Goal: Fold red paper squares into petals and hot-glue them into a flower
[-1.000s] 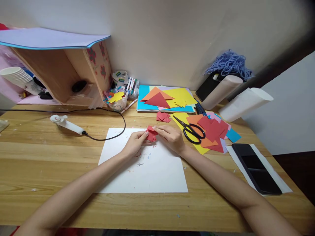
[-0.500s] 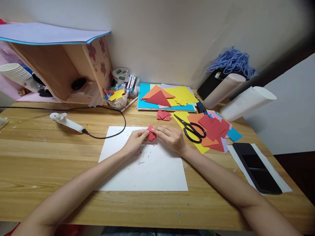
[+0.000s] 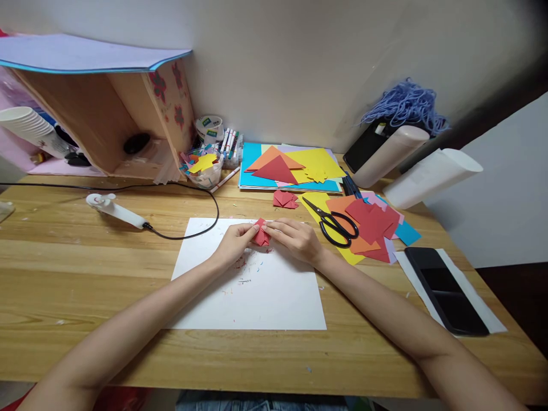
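Note:
A small piece of folded red paper [image 3: 261, 235] is held between my two hands, over the top part of a white paper sheet [image 3: 274, 308]. My left hand [image 3: 233, 244] pinches its left edge with thumb and fingers. From the other side, the fingertips of my right hand [image 3: 297, 240] press on its right edge; part of the fold is hidden under them. Just beyond my hands lies another folded red paper piece [image 3: 285, 199]. Black-handled scissors [image 3: 336, 225] rest to the right of my right hand, on loose coloured paper [image 3: 374, 225].
A glue gun [image 3: 115, 211] with a black cord lies at the left. At the back stand a cardboard box [image 3: 171, 114], a tub of paper scraps [image 3: 208, 177] and stacked coloured sheets [image 3: 248, 181]. A phone [image 3: 445, 291] and paper rolls [image 3: 432, 177] are at the right.
The fingers of my right hand have shifted slightly to the left over the folded red paper, covering a little more of its edge. The other things stay where they were.

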